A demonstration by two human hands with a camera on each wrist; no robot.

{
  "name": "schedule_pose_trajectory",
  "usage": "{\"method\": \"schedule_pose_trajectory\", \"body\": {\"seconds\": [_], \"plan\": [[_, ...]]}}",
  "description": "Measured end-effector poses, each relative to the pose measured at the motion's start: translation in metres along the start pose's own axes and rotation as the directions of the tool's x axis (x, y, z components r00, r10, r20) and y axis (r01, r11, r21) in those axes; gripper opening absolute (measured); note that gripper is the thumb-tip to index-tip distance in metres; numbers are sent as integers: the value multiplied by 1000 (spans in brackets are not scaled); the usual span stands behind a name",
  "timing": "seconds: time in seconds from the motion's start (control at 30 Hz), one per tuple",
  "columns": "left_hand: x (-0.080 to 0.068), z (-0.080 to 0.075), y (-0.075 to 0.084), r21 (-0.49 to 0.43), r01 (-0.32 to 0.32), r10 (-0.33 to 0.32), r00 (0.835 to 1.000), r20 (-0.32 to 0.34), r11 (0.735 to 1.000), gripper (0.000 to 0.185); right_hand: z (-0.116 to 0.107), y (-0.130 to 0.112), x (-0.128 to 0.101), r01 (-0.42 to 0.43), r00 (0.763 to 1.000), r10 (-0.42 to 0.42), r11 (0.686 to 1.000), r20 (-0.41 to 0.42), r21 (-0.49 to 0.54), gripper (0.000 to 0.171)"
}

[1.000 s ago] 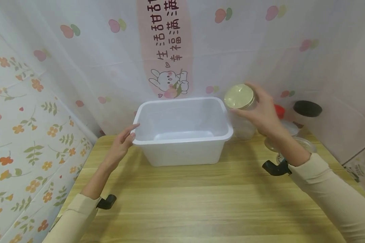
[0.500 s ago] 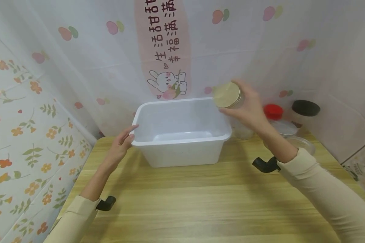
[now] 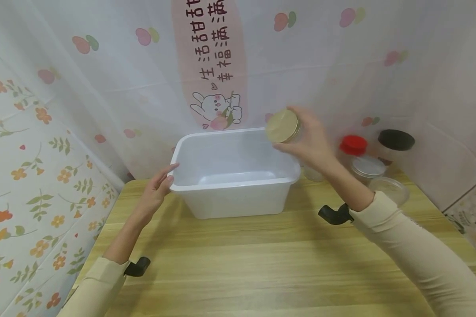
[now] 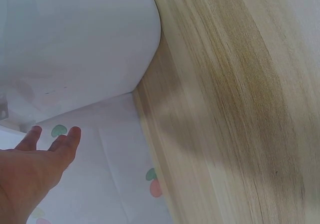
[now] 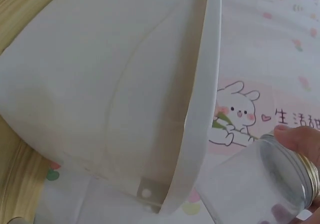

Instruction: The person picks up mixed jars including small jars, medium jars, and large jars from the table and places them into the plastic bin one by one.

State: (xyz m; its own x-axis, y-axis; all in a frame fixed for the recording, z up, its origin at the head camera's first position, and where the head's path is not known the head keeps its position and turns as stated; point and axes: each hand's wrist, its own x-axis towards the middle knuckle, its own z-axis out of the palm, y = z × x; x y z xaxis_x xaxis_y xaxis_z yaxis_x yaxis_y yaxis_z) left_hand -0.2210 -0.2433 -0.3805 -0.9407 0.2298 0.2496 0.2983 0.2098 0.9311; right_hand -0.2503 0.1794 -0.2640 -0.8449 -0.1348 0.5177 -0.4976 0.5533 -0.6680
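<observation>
A white plastic bin [image 3: 238, 199] stands empty on the wooden table [image 3: 262, 264] against the back curtain. My right hand [image 3: 307, 141] grips a clear jar with a gold lid [image 3: 282, 126] and holds it tilted in the air over the bin's right rim. In the right wrist view the same jar [image 5: 260, 189] hangs beside the bin's wall [image 5: 100, 83]. My left hand [image 3: 160, 187] rests with straight fingers against the bin's left rim; in the left wrist view this left hand [image 4: 42, 159] lies open with the bin [image 4: 75, 38] next to it.
More jars stand at the back right: one with a red lid [image 3: 353, 145], one with a black lid [image 3: 396, 140], a clear-lidded one [image 3: 366, 167] and a low round tub [image 3: 389, 188]. Patterned curtains close in the left, back and right sides.
My right hand has carried the gold-lidded jar leftward from beside the bin to above its right rim. The left hand has stayed on the bin's left rim.
</observation>
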Motion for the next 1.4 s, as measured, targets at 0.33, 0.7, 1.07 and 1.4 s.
{"method": "schedule_pose_trajectory", "body": {"seconds": [0.33,0.7,1.07,1.4], "plan": [[-1,0,0,6,22,-22,1000,-18,1000,46,16,-13,2,-19,999,19,1000,37,15,93],[-1,1,-1,-3,21,-21,1000,-15,1000,46,31,-21,3,11,993,-8,1000,118,-29,95],[-1,2,1,-3,22,-22,1000,-16,1000,45,38,-20,5,31,973,-9,995,229,-93,95],[0,2,0,-6,8,-8,1000,-11,1000,46,38,-22,12,69,920,16,976,390,-204,94]]}}
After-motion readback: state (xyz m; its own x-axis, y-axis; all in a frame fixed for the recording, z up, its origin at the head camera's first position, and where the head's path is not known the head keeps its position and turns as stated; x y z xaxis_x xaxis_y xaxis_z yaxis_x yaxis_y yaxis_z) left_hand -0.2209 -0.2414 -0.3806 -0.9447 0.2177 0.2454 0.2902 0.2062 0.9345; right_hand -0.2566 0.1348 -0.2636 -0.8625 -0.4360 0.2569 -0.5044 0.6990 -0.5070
